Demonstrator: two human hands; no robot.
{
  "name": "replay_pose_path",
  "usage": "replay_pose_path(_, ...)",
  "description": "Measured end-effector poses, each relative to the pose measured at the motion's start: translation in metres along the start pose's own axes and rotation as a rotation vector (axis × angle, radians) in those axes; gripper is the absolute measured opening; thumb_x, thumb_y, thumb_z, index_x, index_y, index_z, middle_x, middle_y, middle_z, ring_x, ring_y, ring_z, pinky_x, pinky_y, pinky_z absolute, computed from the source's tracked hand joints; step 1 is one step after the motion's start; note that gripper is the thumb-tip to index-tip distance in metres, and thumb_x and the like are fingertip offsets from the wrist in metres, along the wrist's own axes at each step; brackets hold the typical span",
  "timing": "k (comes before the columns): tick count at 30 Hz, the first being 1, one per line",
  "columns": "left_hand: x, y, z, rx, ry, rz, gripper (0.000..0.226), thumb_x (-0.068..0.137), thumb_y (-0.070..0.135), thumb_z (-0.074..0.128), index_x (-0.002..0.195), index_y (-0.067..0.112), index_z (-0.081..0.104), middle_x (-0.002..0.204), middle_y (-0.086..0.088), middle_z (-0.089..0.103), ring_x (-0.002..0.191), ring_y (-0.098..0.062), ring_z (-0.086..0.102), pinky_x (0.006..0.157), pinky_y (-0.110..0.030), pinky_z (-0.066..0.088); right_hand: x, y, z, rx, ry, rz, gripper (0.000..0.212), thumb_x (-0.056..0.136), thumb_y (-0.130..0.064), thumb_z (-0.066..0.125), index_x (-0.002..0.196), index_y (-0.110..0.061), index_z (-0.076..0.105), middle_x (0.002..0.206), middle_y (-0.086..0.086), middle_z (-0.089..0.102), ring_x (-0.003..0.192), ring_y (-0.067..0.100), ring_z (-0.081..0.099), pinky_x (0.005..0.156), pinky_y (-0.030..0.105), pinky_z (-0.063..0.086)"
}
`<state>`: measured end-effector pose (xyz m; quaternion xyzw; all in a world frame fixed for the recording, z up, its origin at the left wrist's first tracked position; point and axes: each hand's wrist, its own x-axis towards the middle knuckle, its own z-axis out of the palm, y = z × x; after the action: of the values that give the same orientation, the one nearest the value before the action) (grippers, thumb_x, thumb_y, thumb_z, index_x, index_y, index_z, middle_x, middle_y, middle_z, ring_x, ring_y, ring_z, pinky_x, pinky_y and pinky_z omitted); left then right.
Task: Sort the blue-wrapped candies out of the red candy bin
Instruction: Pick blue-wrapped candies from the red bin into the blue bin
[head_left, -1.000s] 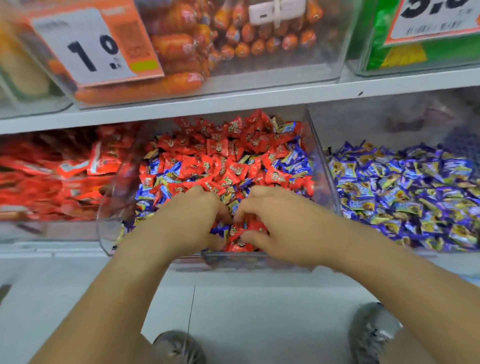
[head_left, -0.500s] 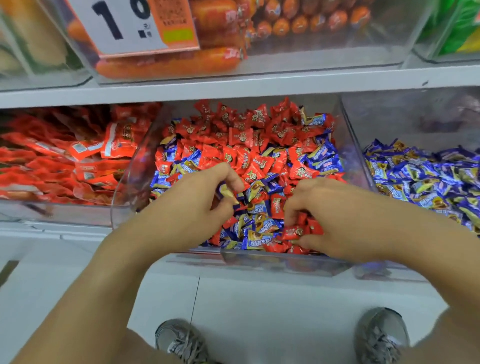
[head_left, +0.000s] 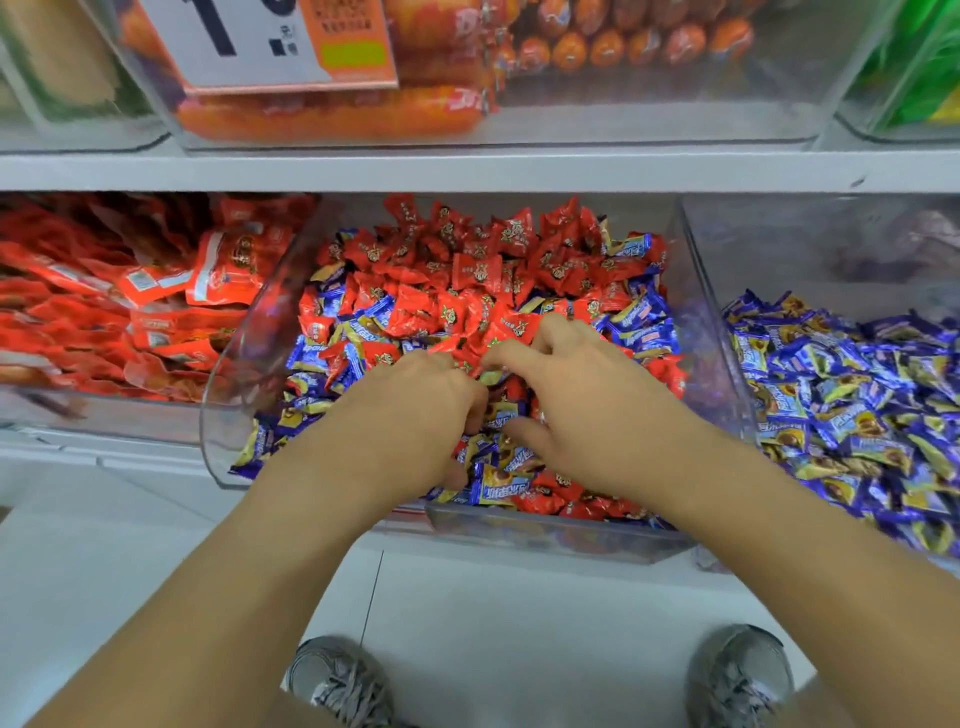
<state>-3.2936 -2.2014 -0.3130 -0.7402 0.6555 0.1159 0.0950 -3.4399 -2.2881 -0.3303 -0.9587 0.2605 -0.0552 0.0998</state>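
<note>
I see a clear plastic bin (head_left: 696, 332) on the lower shelf, heaped with small red foil-wrapped candies (head_left: 467, 270), densest toward the back. Blue-and-yellow wrapped candies (head_left: 498, 488) lie mixed among them, mostly along the left, right and front edges.

Bin (head_left: 236, 364) open on top; shelf edge (head_left: 467, 169) overhangs rear; clear side walls flank candy pile.

White shelf (head_left: 467, 169), pale tiled floor (head_left: 519, 623)
</note>
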Motion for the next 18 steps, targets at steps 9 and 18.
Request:
replay_pose_path(9,-0.006,-0.014,0.002,-0.401,0.208,0.061,0.012,0.079,0.040,0.076,0.085,0.036,0.067,0.086,0.015,0.051,0.076,0.001,0.050,0.065,-0.023,0.036,0.004,0.011,-0.001,0.081,0.189,0.028,0.018,0.095,-0.032,0.057,0.105,-0.020,0.065,0.103,0.000,0.045,0.099,0.020,0.044,0.085,0.041,0.048)
replay_pose_path(18,-0.015,-0.021,0.001,-0.530,0.265,0.006,0.016,0.086,0.054,0.050,0.084,0.039,0.055,0.093,0.014,0.056,0.081,-0.008,0.056,0.074,-0.033,0.047,0.004,0.016,-0.009,0.038,-0.030,-0.006,0.028,0.089,-0.044,0.066,0.114,-0.031,0.068,0.114,-0.004,0.045,0.108,0.017,0.040,0.095,0.040,0.043)
